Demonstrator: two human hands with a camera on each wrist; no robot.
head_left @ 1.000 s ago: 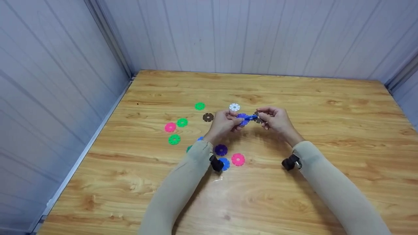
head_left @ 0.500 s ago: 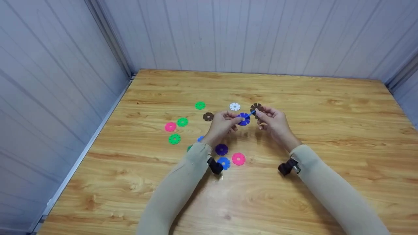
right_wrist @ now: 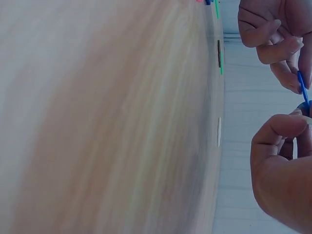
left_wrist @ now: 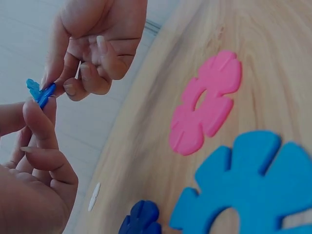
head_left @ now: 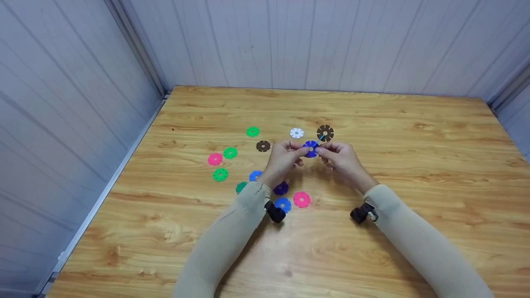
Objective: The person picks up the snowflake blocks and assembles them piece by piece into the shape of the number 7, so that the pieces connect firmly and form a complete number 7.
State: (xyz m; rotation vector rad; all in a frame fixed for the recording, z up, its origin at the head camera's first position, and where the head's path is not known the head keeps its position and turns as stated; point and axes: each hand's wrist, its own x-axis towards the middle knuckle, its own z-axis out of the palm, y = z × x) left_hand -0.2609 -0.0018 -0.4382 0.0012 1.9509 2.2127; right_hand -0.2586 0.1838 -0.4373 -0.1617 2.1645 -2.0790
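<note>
My left hand point(head_left: 283, 157) pinches a dark blue notched interlocking disc point(head_left: 310, 150) at its left side, above the table. Seen nearly edge-on, a light blue disc point(head_left: 322, 138) runs from it to a brown disc point(head_left: 325, 131), the three forming a joined chain. My right hand point(head_left: 341, 157) pinches where the blue discs meet, fingertips close to the left hand's. In the left wrist view the light blue disc point(left_wrist: 33, 88) shows beside the dark blue disc point(left_wrist: 47, 95), between both hands' fingertips. The right wrist view catches only a blue edge point(right_wrist: 303, 87) there.
Loose discs lie on the wooden table point(head_left: 414, 165): a white disc point(head_left: 296, 133), a brown one point(head_left: 263, 146), pink ones point(head_left: 302, 199), and several green point(head_left: 220, 174) and blue point(head_left: 283, 205) ones, some partly under the left sleeve. Pale panel walls point(head_left: 290, 45) stand behind and left.
My right hand has slid from the brown disc down and left to the blue joint. The brown disc has swung up and away, now free of fingers. My left hand keeps its hold.
</note>
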